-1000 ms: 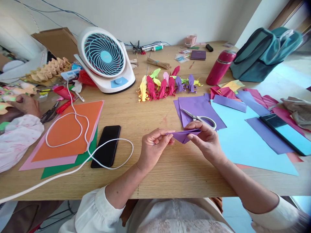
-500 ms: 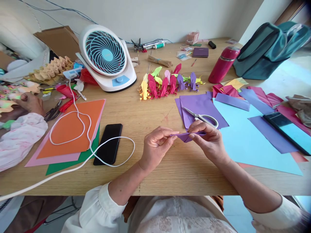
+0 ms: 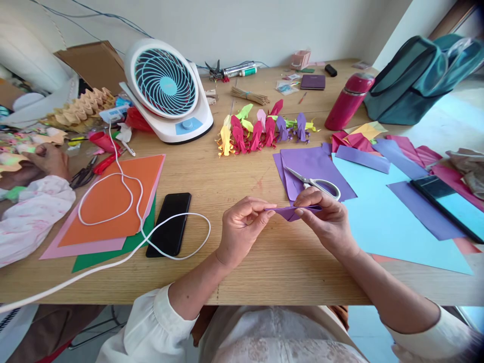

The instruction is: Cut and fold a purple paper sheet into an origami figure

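A folded piece of purple paper [image 3: 289, 215] is pinched between both my hands above the front of the table. My left hand [image 3: 245, 227] grips its left end between thumb and fingers. At the other end, my right hand [image 3: 325, 219] holds it with thumb below and fingers on top, hiding part of it. Just behind my right hand, scissors [image 3: 317, 185] with pale handles lie on purple sheets [image 3: 317, 161]. Beyond my hands stand several folded paper figures [image 3: 257, 132] in yellow, red, green and purple.
A white fan [image 3: 166, 91] stands back left. Orange paper [image 3: 102, 201], a phone [image 3: 168, 222] and a looping white cable [image 3: 189, 214] lie left. Light blue paper [image 3: 393, 227], a red bottle [image 3: 350, 101] and a teal bag [image 3: 408, 85] are right. Another person's hand [image 3: 51, 159] works far left.
Both hands keep their pinch on the purple paper with almost no movement. The whole view has shifted very slightly.
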`<state>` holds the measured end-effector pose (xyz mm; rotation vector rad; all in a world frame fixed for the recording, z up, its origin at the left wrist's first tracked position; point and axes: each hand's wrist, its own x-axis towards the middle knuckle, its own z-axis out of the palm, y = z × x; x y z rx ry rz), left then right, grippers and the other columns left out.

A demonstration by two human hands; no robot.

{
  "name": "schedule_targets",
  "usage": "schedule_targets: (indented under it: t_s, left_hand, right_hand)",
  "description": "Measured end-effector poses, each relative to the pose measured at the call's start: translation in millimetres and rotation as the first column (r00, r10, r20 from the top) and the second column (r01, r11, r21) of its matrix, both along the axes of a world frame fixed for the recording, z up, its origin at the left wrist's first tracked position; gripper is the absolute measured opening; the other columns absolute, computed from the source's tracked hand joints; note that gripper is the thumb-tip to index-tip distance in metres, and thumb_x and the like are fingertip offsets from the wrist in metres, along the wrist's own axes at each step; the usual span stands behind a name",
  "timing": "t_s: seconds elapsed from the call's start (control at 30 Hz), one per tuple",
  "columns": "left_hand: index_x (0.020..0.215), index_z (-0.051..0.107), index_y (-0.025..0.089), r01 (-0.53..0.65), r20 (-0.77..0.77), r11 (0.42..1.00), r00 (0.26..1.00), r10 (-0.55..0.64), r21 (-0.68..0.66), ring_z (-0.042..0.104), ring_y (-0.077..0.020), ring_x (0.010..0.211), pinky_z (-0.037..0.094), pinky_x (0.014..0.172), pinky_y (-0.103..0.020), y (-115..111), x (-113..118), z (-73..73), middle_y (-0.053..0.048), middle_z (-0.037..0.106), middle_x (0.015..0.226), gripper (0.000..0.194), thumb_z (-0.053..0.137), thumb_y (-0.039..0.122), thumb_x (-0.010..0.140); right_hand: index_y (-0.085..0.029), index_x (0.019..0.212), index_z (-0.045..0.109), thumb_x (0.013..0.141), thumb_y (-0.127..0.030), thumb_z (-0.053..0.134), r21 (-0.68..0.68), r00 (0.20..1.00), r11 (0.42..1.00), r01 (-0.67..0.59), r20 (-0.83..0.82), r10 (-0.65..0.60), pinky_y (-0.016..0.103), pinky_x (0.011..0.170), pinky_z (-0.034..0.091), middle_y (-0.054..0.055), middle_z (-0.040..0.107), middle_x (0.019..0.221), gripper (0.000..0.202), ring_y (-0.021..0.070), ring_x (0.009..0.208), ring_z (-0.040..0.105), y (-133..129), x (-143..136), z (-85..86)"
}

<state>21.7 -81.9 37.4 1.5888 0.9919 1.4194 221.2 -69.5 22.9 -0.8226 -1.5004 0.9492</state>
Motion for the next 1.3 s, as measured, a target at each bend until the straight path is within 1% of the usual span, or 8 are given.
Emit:
schedule_targets:
  t_s: [0.2,0.53,0.67,0.73,0.83,0.9,1.07,1.3]
  left_hand:
    - [0.092,0.077,0.021,0.011,-0.031,1.0,0.999,-0.01,0.013,0.068,-0.0134,0.08,0.055,0.063,-0.023,-0.1,-1.3,0.7,-0.005,0.074,0.091,0.009,0.069,0.023,0.089]
    - [0.094,0.076,0.021,0.029,-0.093,0.996,0.995,-0.021,0.079,0.067,-0.0122,0.079,0.054,0.065,-0.022,-0.9,-3.3,3.2,-0.003,0.074,0.091,0.011,0.065,0.019,0.092]
    - [0.095,0.075,0.022,0.05,-0.155,0.994,0.987,-0.035,0.093,0.066,-0.0122,0.08,0.053,0.066,-0.023,1.5,-6.2,3.4,-0.003,0.073,0.091,0.015,0.061,0.018,0.094]
    - [0.098,0.075,0.022,0.037,-0.204,0.992,0.979,-0.011,0.122,0.066,-0.0128,0.082,0.053,0.068,-0.024,3.7,-7.3,3.4,-0.003,0.073,0.092,0.017,0.059,0.017,0.095]
    - [0.1,0.073,0.021,0.01,-0.299,0.97,0.952,0.064,0.241,0.065,-0.0153,0.09,0.052,0.08,-0.03,6.3,-8.0,3.2,-0.004,0.072,0.095,0.013,0.064,0.017,0.091]
    - [0.099,0.073,0.021,0.013,-0.361,0.945,0.926,0.113,0.328,0.063,-0.0164,0.091,0.051,0.084,-0.033,6.9,-8.1,2.8,-0.003,0.07,0.094,0.013,0.069,0.017,0.088]
    - [0.09,0.071,0.021,0.07,-0.47,0.891,0.866,0.169,0.449,0.058,-0.0158,0.081,0.048,0.078,-0.033,7.5,-9.1,1.7,-0.002,0.068,0.084,0.007,0.071,0.016,0.086]
    - [0.088,0.069,0.022,0.133,-0.618,0.848,0.743,0.258,0.513,0.054,-0.0183,0.077,0.043,0.074,-0.035,7.3,-10.8,2.6,-0.001,0.066,0.074,0.004,0.068,0.019,0.089]
  right_hand:
    - [-0.024,0.086,0.068,0.087,-0.019,0.072,0.013,1.0,1.0,0.005,0.002,-0.006,0.032,0.069,0.046,0.002,0.06,0.084,0.007,0.0174,0.082,0.055,-0.5,-0.1,0.8]
    - [-0.024,0.086,0.067,0.088,-0.019,0.07,0.045,0.999,0.999,0.019,0.046,-0.021,0.034,0.071,0.045,0.002,0.06,0.084,0.007,0.0174,0.08,0.056,-0.4,2.3,0.9]
    - [-0.024,0.085,0.065,0.089,-0.02,0.069,0.05,0.995,0.999,0.015,0.097,-0.02,0.035,0.068,0.045,0.002,0.061,0.081,0.007,0.0168,0.074,0.057,-0.7,5.5,4.0]
    - [-0.024,0.085,0.065,0.089,-0.02,0.069,0.083,0.99,0.996,0.029,0.137,-0.04,0.035,0.068,0.045,0.002,0.061,0.08,0.007,0.0169,0.073,0.057,-0.4,6.8,6.2]
    - [-0.023,0.083,0.065,0.088,-0.018,0.069,0.143,0.979,0.989,0.041,0.193,-0.068,0.035,0.068,0.044,0.001,0.061,0.077,0.008,0.0167,0.072,0.057,-0.1,6.5,9.0]
    - [-0.023,0.082,0.064,0.087,-0.018,0.07,0.167,0.97,0.986,0.026,0.233,-0.065,0.034,0.067,0.044,0.001,0.061,0.076,0.009,0.0162,0.071,0.056,-0.3,4.8,10.0]
    - [-0.022,0.083,0.064,0.087,-0.014,0.068,0.207,0.95,0.978,-0.038,0.311,-0.029,0.033,0.066,0.045,0.001,0.06,0.078,0.009,0.0157,0.073,0.057,-1.8,0.6,10.0]
    - [-0.022,0.083,0.063,0.089,-0.019,0.066,0.201,0.934,0.978,-0.053,0.357,-0.023,0.033,0.064,0.044,0.002,0.059,0.077,0.008,0.0167,0.072,0.056,-2.1,-0.7,11.1]
